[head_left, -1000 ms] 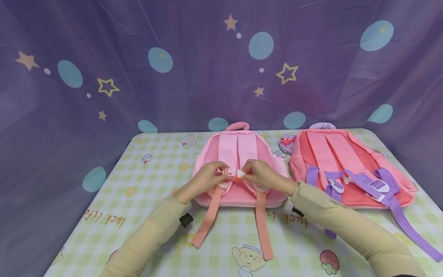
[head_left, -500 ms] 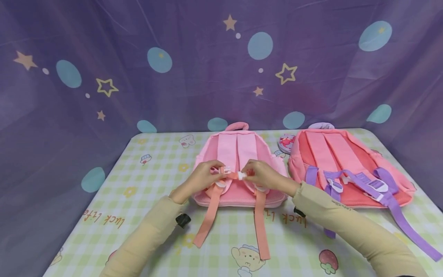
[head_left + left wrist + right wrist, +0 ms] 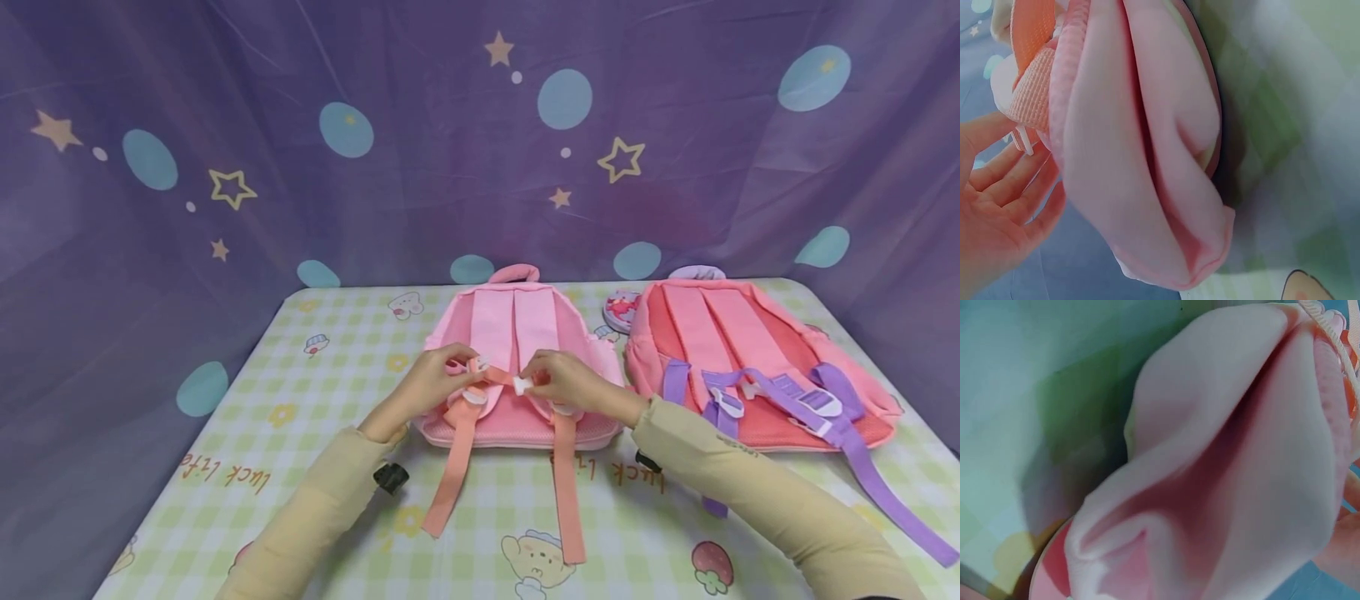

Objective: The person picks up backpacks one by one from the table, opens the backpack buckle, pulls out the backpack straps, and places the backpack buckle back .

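A pale pink backpack (image 3: 517,427) lies back side up on the table, with two shoulder straps and orange webbing. My left hand (image 3: 429,383) pinches one white buckle half (image 3: 480,364) on an orange strap. Opposite it, my right hand (image 3: 567,380) pinches the other white buckle half (image 3: 522,386). The two halves are apart, with orange webbing (image 3: 498,376) showing between them. In the left wrist view, that hand's fingers (image 3: 1019,181) reach behind the bag's side. Most of the right hand is hidden by pink fabric (image 3: 1260,487) in the right wrist view.
To the right lies a coral backpack (image 3: 750,333) with purple straps (image 3: 862,458) trailing toward the table's front. A small round pouch (image 3: 622,310) sits between the bags. Two orange strap tails (image 3: 570,508) hang forward over the checkered tablecloth (image 3: 337,433). A purple curtain (image 3: 420,208) stands behind.
The buckle halves were close together a second ago and have come apart. My left hand has shifted slightly left with its half; my right hand has barely moved.
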### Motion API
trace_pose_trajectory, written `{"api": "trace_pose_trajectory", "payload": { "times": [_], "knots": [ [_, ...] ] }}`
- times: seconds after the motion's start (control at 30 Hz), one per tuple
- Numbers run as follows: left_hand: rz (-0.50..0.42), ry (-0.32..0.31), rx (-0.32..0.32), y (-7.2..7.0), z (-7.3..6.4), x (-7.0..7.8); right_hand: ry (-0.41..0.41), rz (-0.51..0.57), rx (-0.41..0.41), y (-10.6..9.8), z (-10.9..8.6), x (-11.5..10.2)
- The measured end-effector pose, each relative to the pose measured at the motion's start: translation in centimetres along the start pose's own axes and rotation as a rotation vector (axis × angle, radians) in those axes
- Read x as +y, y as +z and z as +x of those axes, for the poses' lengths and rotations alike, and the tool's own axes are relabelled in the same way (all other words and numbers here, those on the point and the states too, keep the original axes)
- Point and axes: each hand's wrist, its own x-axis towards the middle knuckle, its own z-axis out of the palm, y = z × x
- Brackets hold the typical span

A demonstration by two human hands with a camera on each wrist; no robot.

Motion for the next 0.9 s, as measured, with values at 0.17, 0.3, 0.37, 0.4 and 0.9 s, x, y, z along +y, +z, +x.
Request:
{"api": "trace_pose_trajectory", "payload": {
  "times": [0.17,0.3,0.37,0.4,0.9],
  "knots": [
    [0.0,0.022,0.016,-0.25,-0.08,-0.02,0.003,0.0,-0.006,0.2,0.14,0.08],
    [-0.007,0.045,0.028,-0.37,-0.12,-0.15,0.006,0.007,-0.007,0.28,0.18,0.09],
    [-0.014,0.057,0.038,-0.42,-0.14,-0.2,0.002,0.009,-0.007,0.3,0.2,0.07],
    [-0.017,0.063,0.043,-0.45,-0.15,-0.23,0.0,0.009,-0.009,0.31,0.2,0.06],
    [-0.046,0.095,0.071,-0.68,-0.2,0.03,-0.01,0.04,0.054,-0.32,0.38,-0.4]
  ]
}}
